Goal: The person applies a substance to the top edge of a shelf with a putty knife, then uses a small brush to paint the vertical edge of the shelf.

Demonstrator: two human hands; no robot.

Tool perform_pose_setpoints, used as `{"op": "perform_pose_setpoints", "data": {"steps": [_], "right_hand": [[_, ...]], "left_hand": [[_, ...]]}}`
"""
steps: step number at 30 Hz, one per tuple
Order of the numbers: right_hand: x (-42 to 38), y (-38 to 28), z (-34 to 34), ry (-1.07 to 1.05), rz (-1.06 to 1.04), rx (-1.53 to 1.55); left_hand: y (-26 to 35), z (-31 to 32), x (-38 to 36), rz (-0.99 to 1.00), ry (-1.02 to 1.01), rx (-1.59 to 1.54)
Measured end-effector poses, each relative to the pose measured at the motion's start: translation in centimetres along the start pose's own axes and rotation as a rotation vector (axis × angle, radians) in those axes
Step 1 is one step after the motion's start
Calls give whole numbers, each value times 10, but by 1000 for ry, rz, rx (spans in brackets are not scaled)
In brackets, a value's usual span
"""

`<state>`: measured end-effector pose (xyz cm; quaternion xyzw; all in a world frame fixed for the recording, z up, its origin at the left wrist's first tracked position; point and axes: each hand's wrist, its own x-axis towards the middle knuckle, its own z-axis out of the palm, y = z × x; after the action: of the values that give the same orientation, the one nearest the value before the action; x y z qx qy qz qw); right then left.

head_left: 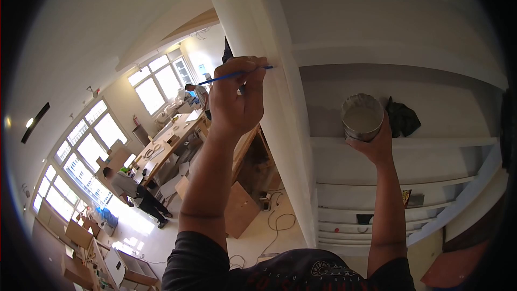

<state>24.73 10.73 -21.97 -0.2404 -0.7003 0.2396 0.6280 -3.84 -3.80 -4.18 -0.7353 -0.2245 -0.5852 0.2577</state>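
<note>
My left hand (239, 94) is raised and pinches a slim blue-handled paintbrush (219, 78). The brush's tip is at the white upright panel (285, 97) of a shelf unit; whether it touches cannot be told. On the other side of that panel, my right hand (377, 143) grips an open tin of paint (363, 117) from below and its right side. Pale paint shows inside the tin, and its rim is smeared. Just behind the tin, a dark crumpled cloth (403, 118) lies on a shelf.
White shelves (398, 188) run down the right side, with small items on the lower ones. To the left below, a long workbench (167, 143) holds tools and boards. Two people (132, 188) are near it. A cable (280, 223) and a wooden board (240, 211) lie on the floor.
</note>
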Motion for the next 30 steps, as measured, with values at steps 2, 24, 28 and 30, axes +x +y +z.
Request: {"op": "perform_pose_setpoints", "data": {"steps": [2,24,28,30], "right_hand": [[1,0,0,2,-7,-3],[0,6,-1,43,-54,-36],[1,-6,-4,14,-5,-76],[0,-3,-4,16,-12,-53]], "left_hand": [[3,-1,-2,-2,-23,10],[81,76,-18,-337,-341,-17],[58,119,-28,-402,-438,101],[50,135,-33,-413,-447,135]]}}
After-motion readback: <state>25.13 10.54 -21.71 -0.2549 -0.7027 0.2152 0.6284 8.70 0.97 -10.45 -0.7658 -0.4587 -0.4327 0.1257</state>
